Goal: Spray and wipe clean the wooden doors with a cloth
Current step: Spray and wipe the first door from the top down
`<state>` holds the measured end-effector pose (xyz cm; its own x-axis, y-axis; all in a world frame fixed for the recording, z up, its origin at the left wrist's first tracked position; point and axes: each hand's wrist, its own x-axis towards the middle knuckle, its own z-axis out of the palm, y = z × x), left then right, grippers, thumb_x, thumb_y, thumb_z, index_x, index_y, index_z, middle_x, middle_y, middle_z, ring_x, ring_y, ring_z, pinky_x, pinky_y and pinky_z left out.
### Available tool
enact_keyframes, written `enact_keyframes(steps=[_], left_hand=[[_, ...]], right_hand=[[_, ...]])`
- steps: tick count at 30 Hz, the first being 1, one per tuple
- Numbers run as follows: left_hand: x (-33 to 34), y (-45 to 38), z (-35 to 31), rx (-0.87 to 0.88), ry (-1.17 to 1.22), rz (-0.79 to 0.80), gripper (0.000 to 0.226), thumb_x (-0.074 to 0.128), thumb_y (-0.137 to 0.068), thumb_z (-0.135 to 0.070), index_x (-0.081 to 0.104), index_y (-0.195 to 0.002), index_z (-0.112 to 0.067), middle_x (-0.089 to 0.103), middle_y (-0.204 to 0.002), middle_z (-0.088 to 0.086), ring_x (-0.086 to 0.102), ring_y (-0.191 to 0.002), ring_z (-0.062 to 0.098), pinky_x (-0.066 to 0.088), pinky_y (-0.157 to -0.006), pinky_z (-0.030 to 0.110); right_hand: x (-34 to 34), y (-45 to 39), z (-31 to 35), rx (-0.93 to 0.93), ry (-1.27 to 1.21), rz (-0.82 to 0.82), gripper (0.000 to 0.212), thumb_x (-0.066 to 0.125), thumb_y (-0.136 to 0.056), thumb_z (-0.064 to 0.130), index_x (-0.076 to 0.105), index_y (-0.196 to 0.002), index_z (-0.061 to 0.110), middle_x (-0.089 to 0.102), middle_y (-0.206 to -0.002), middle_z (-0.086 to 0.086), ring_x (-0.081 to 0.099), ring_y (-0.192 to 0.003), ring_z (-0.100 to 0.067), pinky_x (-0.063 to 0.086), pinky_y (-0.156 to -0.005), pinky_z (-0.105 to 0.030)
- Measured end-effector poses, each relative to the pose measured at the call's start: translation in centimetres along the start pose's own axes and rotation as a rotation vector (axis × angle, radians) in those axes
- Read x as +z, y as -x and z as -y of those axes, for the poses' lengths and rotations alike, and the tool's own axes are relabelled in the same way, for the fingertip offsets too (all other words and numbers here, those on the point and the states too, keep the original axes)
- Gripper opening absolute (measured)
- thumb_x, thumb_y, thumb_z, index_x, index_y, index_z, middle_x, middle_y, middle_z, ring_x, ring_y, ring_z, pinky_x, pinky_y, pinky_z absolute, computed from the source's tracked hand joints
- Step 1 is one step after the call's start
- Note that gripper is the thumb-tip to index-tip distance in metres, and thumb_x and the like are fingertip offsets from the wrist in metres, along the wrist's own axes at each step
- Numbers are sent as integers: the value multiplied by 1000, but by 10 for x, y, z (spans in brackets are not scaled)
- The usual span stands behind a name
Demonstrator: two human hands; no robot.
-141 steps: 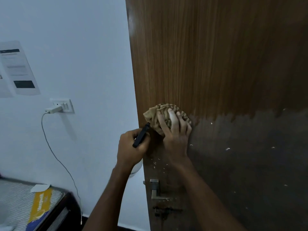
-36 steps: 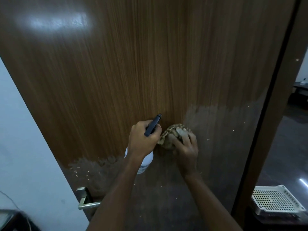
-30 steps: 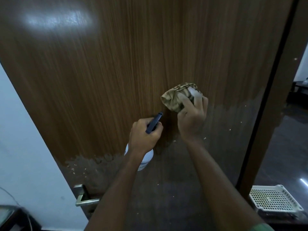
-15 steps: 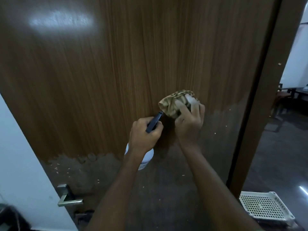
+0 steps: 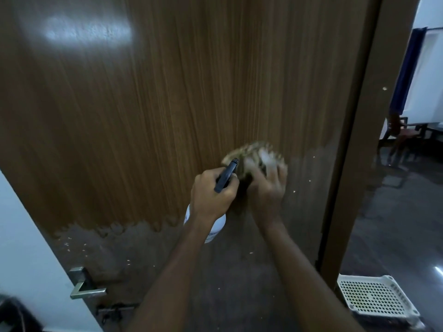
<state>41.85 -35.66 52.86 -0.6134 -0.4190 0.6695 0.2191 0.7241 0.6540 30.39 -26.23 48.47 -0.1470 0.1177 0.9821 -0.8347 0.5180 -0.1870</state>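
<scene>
Most of the view is filled by one wooden door (image 5: 148, 111), its upper part showing clean vertical grain with a pale light reflection near the top left. Its lower part is covered by a dull, darker film with a ragged upper edge, dotted with small pale specks. One metal lever handle (image 5: 87, 287) is seen at the door's lower left, with a dark latch fitting just below it. One brown door frame (image 5: 364, 130) runs down the right side. Beyond the frame a dark glossy floor is visible, and one white perforated plastic basket (image 5: 376, 299) is set on it near the foot of the frame. A white wall (image 5: 26, 248) is seen at the lower left.

Two bare hands are raised against the door. One white spray bottle (image 5: 217, 227) is gripped by the left hand (image 5: 212, 195), whose fingers are curled round its neck; the dark nozzle (image 5: 226, 174) is pointed up and to the right, towards the cloth. One crumpled tan cloth (image 5: 251, 155) is pressed to the door under the right hand (image 5: 268, 185), at the boundary between the clean grain and the dull film. The right hand and cloth are blurred, so it cannot be told how far its fingers are bent. The two hands are close together, nearly touching.
</scene>
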Motion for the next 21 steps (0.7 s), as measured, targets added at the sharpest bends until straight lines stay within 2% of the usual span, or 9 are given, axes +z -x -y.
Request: enact_keyframes(steps=[4, 6, 8, 9, 11, 14, 16, 18, 21], left_hand=[[8, -2, -1, 11, 33, 21, 39, 59, -94, -24, 48, -60, -10, 50, -53, 11, 48, -48, 35, 39, -47, 45], [13, -2, -3, 19, 33, 31, 39, 59, -94, -25, 48, -60, -10, 50, -53, 11, 48, -49, 36, 39, -46, 46], [18, -3, -5, 18, 24, 42, 38, 58, -93, -29, 51, -61, -9, 51, -53, 13, 49, -49, 37, 39, -46, 47], [20, -3, -6, 17, 24, 50, 39, 58, -92, -32, 54, -62, -8, 53, -54, 14, 51, -50, 37, 40, -46, 47], [24, -5, -9, 19, 23, 61, 39, 57, -91, -36, 57, -64, -7, 56, -56, 14, 53, -52, 39, 41, -47, 48], [32, -7, -13, 12, 16, 48, 38, 58, -92, -31, 52, -62, -7, 52, -55, 13, 51, -51, 38, 40, -48, 48], [39, -7, -16, 21, 23, 58, 38, 60, -93, -25, 48, -60, -10, 50, -53, 12, 49, -51, 37, 39, -48, 47], [44, -6, -18, 22, 30, 78, 37, 59, -93, -26, 51, -61, -10, 53, -54, 11, 52, -51, 37, 42, -48, 48], [48, -5, -22, 14, 36, 98, 37, 57, -92, -31, 54, -63, -8, 53, -55, 13, 52, -52, 38, 41, -48, 48]], right_hand=[[-25, 86, -19, -91, 29, 212, 27, 82, -87, 8, 77, -112, 16, 61, -134, -9, 60, -113, -36, 53, -93, -55], [-24, 56, -24, -45, 7, 158, 13, 70, -99, 16, 77, -109, 14, 62, -129, -11, 58, -113, -37, 54, -90, -54], [-21, -4, -24, 79, -3, 37, 35, 45, -111, 25, 78, -108, 12, 64, -126, -14, 57, -114, -36, 55, -87, -51], [-18, -32, -25, 117, 11, -37, 41, 40, -112, 24, 79, -106, 12, 65, -125, -14, 57, -114, -33, 55, -87, -50], [-12, -56, -28, 132, 18, -106, 38, 42, -110, 16, 79, -105, 13, 66, -126, -13, 57, -115, -31, 54, -92, -48], [-19, 3, -33, 63, -9, 21, 24, 57, -107, 19, 80, -111, 15, 66, -132, -13, 60, -118, -35, 51, -101, -49], [-32, 63, -42, 16, 10, 140, 17, 66, -103, 21, 81, -109, 15, 68, -131, -12, 61, -116, -34, 55, -94, -51], [-41, 81, -54, 10, 20, 213, 10, 76, -94, 17, 80, -103, 13, 68, -127, -11, 60, -114, -36, 56, -86, -52], [-41, 21, -62, 157, -28, 78, 24, 60, -104, 24, 78, -103, 9, 67, -122, -15, 58, -114, -37, 56, -86, -50]])
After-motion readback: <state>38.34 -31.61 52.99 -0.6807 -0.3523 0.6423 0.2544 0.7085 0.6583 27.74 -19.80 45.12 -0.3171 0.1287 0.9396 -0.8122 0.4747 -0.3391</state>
